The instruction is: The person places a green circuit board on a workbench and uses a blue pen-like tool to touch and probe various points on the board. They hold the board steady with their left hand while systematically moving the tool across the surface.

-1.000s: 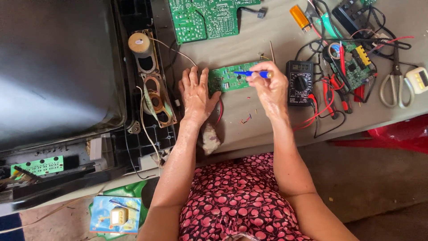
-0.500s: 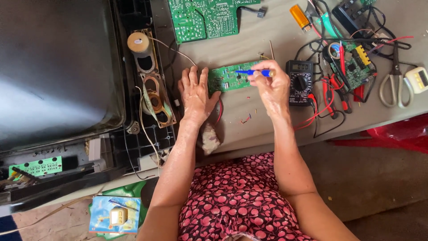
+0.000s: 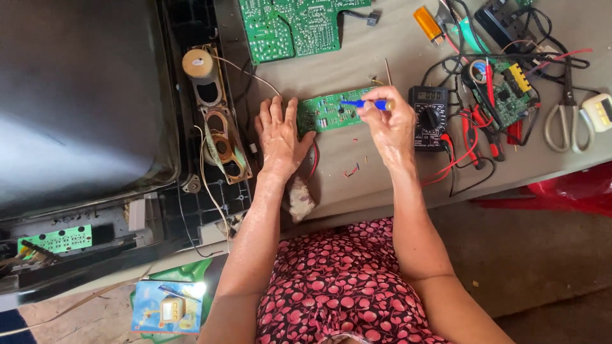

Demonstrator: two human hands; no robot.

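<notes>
A small green circuit board (image 3: 333,110) lies on the grey table in front of me. My left hand (image 3: 279,134) rests flat beside it, fingers spread, thumb pressing the board's left edge. My right hand (image 3: 390,122) is shut on a thin blue-handled tool (image 3: 364,103), held sideways with its tip over the board's middle. A black multimeter (image 3: 428,115) with red and black leads sits just right of that hand.
A larger green circuit board (image 3: 293,25) lies at the back. An opened television (image 3: 83,108) with speakers (image 3: 220,137) fills the left. Scissors (image 3: 564,118), pliers, wires, an orange lighter (image 3: 428,23) and another board (image 3: 510,95) crowd the right. A crumpled cloth (image 3: 299,196) sits at the table edge.
My right hand has shifted the blue tool slightly along the small board. My left hand stays flat in the same place.
</notes>
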